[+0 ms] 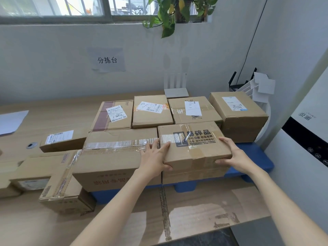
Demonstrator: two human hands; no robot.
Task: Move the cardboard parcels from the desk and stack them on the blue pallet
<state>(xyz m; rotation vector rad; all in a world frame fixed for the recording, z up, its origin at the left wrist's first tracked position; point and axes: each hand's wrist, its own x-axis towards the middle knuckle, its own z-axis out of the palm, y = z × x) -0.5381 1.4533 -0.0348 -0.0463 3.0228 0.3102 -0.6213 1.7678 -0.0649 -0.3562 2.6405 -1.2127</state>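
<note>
Scanning from the left, you have a flat parcel point(61, 140) and more boxes point(58, 183) lying on the bench point(44, 119), not yet moved, so the job looks partly done. A long box point(117, 157) comes next, its near right end over the blue pallet point(255, 157), and it makes a wall to butt the next parcel against.

Your left hand point(154, 157) presses flat on the left face of the fragile-marked box point(193, 144), fingers slipped into the seam beside the long box, thumb on the near edge. Your right hand point(234, 155) clamps the near right corner, fingers on top and thumb under the front edge. Both grips are closed on that box, squeezing from opposite sides so that it stays level.

That box sits on another carton on the pallet, near right in the stack. Whether its weight has fully settled, you cannot tell. Beyond it a far row of four labelled boxes point(238, 110) stands packed side by side, which probably keeps the stack square. Mind your left fingers in that seam when you let go.
</note>
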